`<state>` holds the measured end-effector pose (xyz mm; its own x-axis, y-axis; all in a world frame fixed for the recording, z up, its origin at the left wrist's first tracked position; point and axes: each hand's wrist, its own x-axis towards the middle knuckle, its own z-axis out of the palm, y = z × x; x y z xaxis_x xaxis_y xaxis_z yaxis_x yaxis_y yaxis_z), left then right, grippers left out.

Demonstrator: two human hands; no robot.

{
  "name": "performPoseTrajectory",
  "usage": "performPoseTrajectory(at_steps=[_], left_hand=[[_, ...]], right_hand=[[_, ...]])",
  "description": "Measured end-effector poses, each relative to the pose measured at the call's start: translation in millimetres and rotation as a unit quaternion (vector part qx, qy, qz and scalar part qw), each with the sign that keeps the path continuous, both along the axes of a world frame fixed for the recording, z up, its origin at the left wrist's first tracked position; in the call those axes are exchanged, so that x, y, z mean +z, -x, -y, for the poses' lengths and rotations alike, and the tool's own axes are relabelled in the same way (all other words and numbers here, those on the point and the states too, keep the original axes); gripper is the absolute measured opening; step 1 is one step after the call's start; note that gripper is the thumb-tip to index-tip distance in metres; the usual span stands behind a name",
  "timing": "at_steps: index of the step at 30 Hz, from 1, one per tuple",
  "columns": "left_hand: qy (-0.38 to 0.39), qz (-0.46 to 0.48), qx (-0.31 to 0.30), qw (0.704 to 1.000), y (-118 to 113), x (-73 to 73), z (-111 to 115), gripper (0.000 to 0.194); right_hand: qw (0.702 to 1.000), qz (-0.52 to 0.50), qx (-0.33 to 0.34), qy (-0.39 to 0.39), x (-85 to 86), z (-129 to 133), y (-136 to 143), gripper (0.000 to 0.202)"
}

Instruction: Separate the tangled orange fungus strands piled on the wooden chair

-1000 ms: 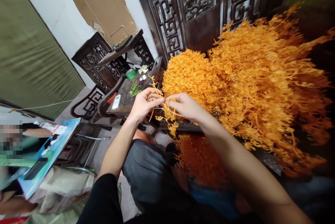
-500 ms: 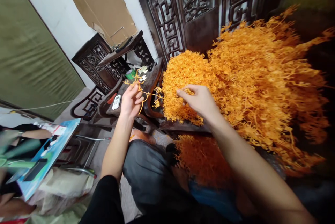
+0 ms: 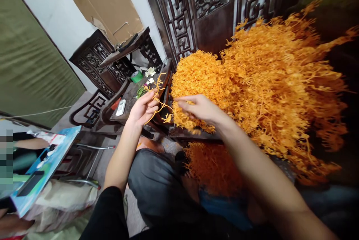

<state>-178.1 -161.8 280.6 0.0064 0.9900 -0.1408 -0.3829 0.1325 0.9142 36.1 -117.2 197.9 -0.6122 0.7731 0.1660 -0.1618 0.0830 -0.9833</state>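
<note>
Dark wooden bench [image 3: 210, 32]; orange sprigs [image 3: 266, 82] atop

The branch heap [image 3: 263, 82] lies before the backrest [image 3: 210, 34], right of the tape roll [image 3: 137, 76].

Torn cardboard [image 3: 103, 4] stands by the white wall [image 3: 53, 4], a green curtain [image 3: 30, 56] to its left. A tape roll [image 3: 137, 77] (green too) sits on dark wood [image 3: 129, 96]; pale bags [image 3: 67, 195] lie near the blue counter [image 3: 61, 153].
</note>
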Motion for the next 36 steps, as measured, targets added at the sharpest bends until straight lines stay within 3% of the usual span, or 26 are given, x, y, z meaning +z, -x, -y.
performPoseTrajectory(at_steps=[3,5,9,12,14,17,20,23,25,29,32,34,36], left_hand=[[0.013,-0.068,0.011,0.998,-2,-7.6,-8,0.016],[-0.019,-0.155,0.064,0.986,1,-12.5,-12,0.032],[-0.121,-0.339,0.218,0.907,11,-7.1,-5,0.045],[-0.198,-0.389,0.291,0.851,6,8.7,16,0.048],[-0.225,-0.399,0.277,0.845,-7,15.9,32,0.049],[-0.22,-0.421,0.184,0.86,-30,13.7,48,0.036],[-0.211,-0.427,0.105,0.873,-45,1.3,47,0.037],[-0.184,-0.397,0.04,0.898,-47,-9.5,40,0.045],[-0.175,-0.41,0.013,0.895,-45,-12.5,36,0.043],[-0.234,-0.549,0.046,0.801,-39,-10.0,36,0.007],[-0.267,-0.585,0.112,0.757,-27,-7.1,31,0.006],[-0.236,-0.561,0.178,0.773,-15,-7.4,23,0.008],[-0.184,-0.469,0.223,0.835,-6,-8.9,14,0.016]], right_hand=[[0.996,-0.034,0.08,0.001,-0.7,10,15,0.043],[0.996,-0.071,0.044,-0.007,-1.1,12,22,0.043],[0.989,-0.126,-0.081,-0.013,-0.2,4,19,0.043],[0.985,-0.134,-0.107,-0.03,2.1,-1,14,0.042],[0.982,-0.137,-0.124,-0.047,4.6,1,12,0.041],[0.973,-0.141,-0.166,-0.077,10.6,10,12,0.04],[0.967,-0.132,-0.187,-0.108,17.6,22,13,0.039],[0.974,-0.115,-0.165,-0.1,20.8,29,13,0.04],[0.977,-0.101,-0.15,-0.112,19.9,29,15,0.037],[0.947,-0.034,-0.207,-0.242,14.9,27,17,0.023],[0.915,-0.042,-0.29,-0.278,17.1,32,11,0.018],[0.89,-0.123,-0.387,-0.208,25.0,40,0,0.019],[0.879,-0.179,-0.42,-0.139,35.9,48,-10,0.022]])
